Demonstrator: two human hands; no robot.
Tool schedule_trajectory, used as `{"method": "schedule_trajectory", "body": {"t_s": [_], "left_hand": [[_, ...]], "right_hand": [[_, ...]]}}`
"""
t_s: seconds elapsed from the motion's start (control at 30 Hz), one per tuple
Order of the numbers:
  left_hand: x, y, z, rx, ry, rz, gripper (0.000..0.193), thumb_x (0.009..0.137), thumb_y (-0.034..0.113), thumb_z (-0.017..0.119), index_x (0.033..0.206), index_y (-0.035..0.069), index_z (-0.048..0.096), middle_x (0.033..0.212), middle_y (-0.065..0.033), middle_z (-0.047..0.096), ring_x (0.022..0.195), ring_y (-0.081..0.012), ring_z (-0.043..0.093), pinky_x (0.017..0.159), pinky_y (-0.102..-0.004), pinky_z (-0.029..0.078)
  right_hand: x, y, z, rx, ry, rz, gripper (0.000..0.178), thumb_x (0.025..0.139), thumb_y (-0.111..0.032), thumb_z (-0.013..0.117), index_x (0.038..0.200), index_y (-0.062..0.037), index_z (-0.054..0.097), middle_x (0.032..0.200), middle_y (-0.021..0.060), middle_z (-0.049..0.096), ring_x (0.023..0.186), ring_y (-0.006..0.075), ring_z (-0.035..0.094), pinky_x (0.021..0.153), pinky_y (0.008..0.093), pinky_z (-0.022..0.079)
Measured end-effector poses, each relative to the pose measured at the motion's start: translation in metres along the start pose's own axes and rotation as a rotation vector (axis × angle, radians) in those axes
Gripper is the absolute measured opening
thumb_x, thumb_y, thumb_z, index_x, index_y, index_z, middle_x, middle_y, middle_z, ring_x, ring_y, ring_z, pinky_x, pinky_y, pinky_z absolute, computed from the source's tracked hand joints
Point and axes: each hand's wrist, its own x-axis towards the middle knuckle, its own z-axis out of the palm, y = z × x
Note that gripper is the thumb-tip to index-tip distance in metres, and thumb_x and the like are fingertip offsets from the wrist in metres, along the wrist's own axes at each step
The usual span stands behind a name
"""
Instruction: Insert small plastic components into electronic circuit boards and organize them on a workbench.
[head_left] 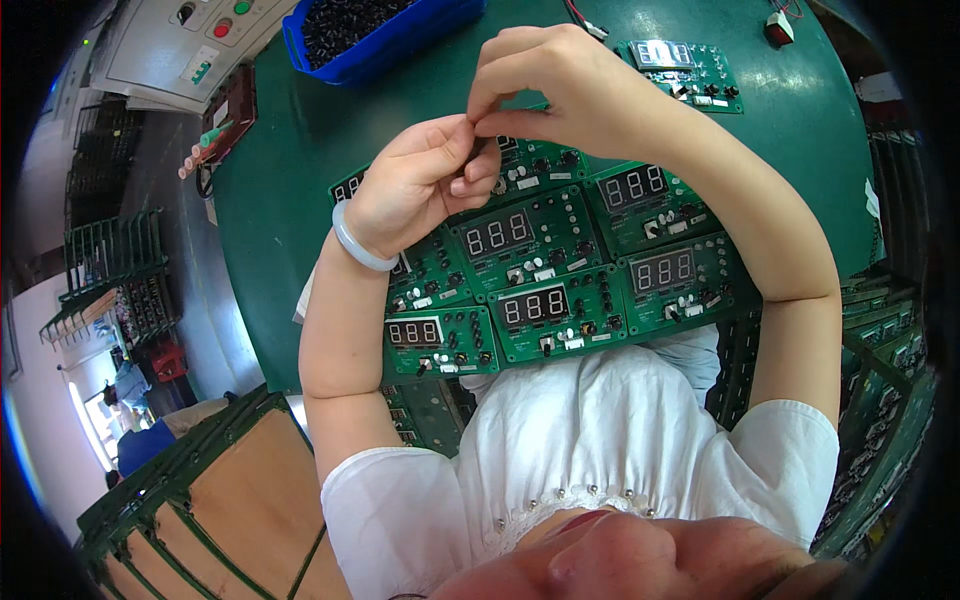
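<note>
Wearer's face closest. Left hand, right hand pinched closed above green rectangular circuit boards, contents unclear. Boards probably stiff, fragile; grab edges.

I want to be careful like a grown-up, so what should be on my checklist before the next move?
1. Left hand and right hand close together: ok.
2. Something pinched between them: cannot tell, it's too hidden.
3. Circuit boards grouped on the table: ok.
4. Every board in plain sight: not ok, the left hand covers some parts.
5. Black pieces inside the blue bin: ok.
</note>
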Motion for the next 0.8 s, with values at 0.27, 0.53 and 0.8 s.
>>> {"method": "schedule_trajectory", "body": {"t_s": [0.27,0.53,0.8], "left_hand": [[0.001,-0.001,-0.002,-0.095,-0.057,-0.033,0.029,0.105,0.026,0.040,0.115,0.000,0.049,0.087,-0.0028,0.048,0.071,-0.0087,0.037,0.065,-0.0221,0.036],[0.002,-0.001,-0.008,-0.229,-0.161,-0.050,0.041,0.107,0.032,0.031,0.114,-0.003,0.050,0.093,-0.0065,0.051,0.074,-0.0107,0.039,0.068,-0.0237,0.039],[0.002,-0.002,-0.007,-0.189,-0.094,-0.100,0.047,0.107,0.037,0.030,0.110,-0.003,0.054,0.090,-0.0052,0.050,0.074,-0.0106,0.038,0.069,-0.0232,0.039]], "right_hand": [[-0.003,0.000,0.003,-0.005,-0.128,-0.022,0.010,0.076,-0.003,0.071,0.083,-0.0006,0.064,0.087,0.0105,0.060,0.084,0.0283,0.061,0.074,0.0368,0.052],[-0.002,0.001,-0.008,-0.079,-0.147,-0.297,0.014,0.072,-0.008,0.071,0.084,-0.0015,0.068,0.086,0.0090,0.062,0.087,0.0250,0.063,0.073,0.0333,0.054],[-0.004,-0.007,-0.005,-0.294,-0.207,-0.325,0.015,0.071,-0.009,0.069,0.083,-0.0014,0.067,0.088,0.0084,0.063,0.090,0.0234,0.062,0.074,0.0341,0.055]]}}
